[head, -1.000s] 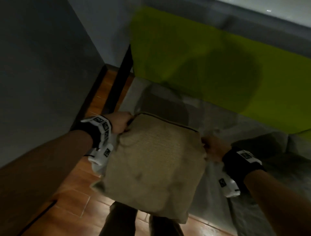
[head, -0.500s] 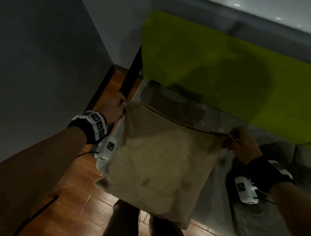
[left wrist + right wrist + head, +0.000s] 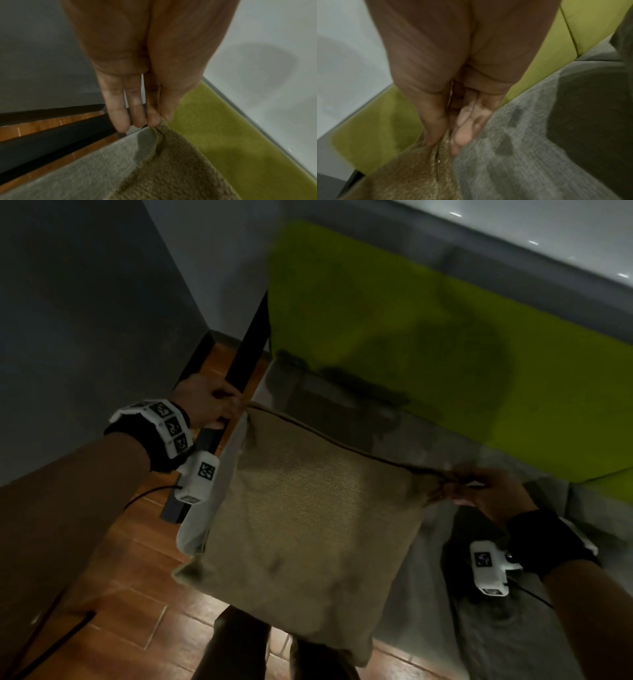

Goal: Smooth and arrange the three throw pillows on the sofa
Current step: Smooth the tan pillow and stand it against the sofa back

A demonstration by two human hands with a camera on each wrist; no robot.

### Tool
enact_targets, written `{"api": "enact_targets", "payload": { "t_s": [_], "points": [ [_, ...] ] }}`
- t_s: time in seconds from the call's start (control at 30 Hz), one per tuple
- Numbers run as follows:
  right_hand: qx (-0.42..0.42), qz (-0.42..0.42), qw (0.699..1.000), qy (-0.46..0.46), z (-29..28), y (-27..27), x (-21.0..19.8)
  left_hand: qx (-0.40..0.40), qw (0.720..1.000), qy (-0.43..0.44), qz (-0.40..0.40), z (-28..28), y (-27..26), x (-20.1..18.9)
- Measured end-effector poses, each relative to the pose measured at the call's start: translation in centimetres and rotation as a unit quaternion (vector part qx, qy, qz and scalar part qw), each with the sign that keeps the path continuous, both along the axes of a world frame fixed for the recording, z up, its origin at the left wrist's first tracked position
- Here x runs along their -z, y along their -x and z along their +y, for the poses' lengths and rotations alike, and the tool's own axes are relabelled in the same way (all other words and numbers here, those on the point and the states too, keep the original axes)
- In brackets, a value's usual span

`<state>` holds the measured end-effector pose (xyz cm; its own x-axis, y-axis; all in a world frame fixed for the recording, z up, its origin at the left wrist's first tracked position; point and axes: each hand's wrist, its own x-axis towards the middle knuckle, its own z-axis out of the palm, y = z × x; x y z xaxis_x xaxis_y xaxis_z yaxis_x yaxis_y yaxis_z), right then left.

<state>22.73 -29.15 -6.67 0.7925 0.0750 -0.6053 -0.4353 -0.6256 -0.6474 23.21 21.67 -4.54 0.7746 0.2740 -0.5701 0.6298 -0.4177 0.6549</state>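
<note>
The room is dim. On my left a big grey wall (image 3: pixel 68 320) stands close to me. It meets a paler wall (image 3: pixel 219 254) in a corner. Under my feet the floor (image 3: pixel 120 604) is made of red-brown tiles with thin pale lines between them. A black strip (image 3: pixel 197 361) runs along the bottom of the grey wall. In front of me is a sofa with a bright green back (image 3: pixel 394 313) and a soft grey seat (image 3: pixel 428 440). A black post (image 3: pixel 250 347) stands at its left end. My shadow falls on the green part.
</note>
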Motion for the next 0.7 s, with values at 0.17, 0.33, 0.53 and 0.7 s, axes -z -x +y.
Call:
{"api": "enact_targets", "payload": {
  "t_s": [0.17, 0.33, 0.53, 0.7],
  "points": [
    [0.023, 0.030, 0.993, -0.113, 0.8, 1.4, 0.2, 0.035, 0.999, -0.036, 0.009, -1.9, -1.4, 0.1],
    [0.012, -0.038, 0.999, -0.006, -0.1, 1.6, -0.3, 0.164, 0.971, -0.172, -0.004, -1.5, -1.7, 0.5],
    [-0.200, -0.105, 0.930, 0.289, 0.9, -0.7, 0.0, 0.179, 0.948, -0.248, -0.089, -2.5, -1.6, -0.5],
    [-0.302, -0.233, 0.871, 0.308, 4.1, 1.8, -1.3, 0.394, 0.855, -0.254, -0.224, -3.4, 0.7, -0.9]
  ]
}}
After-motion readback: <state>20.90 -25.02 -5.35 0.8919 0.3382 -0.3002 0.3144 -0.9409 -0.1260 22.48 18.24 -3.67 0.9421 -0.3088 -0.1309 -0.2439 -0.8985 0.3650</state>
